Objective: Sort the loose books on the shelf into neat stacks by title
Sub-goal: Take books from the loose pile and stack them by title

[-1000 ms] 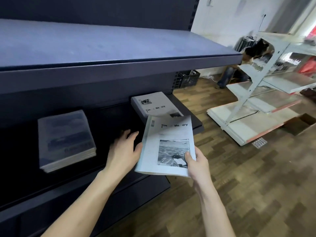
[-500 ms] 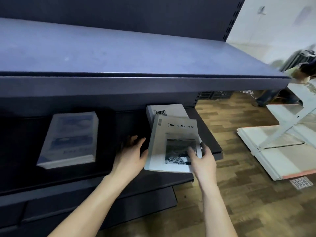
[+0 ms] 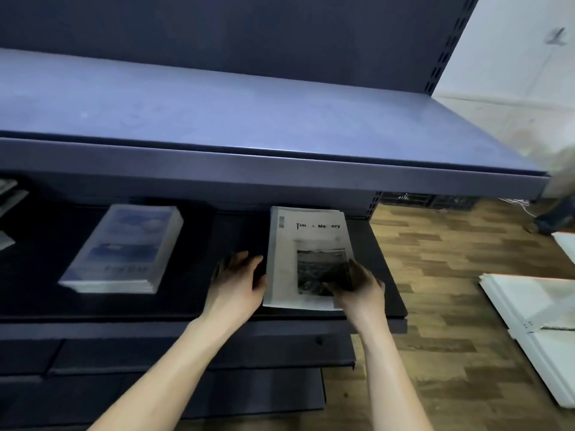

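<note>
Shelf: we work at the dark lower metal shelf (image 3: 382, 275).
Book: our white "Time & Memory" paperback (image 3: 306, 244) lies flat at 1 o'clock on its stack.
Right hand (image 3: 357, 287): fingers flat, pressing the cover.
Left hand (image 3: 236, 284): relaxed, touching the book's left edge.
Second stack: blue-covered books (image 3: 124, 248), 10 o'clock, well apart.

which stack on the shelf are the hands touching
The white Time & Memory stack at the shelf's right end; the right hand rests on its cover, the left hand at its side. The blue-covered stack lies untouched.
</note>
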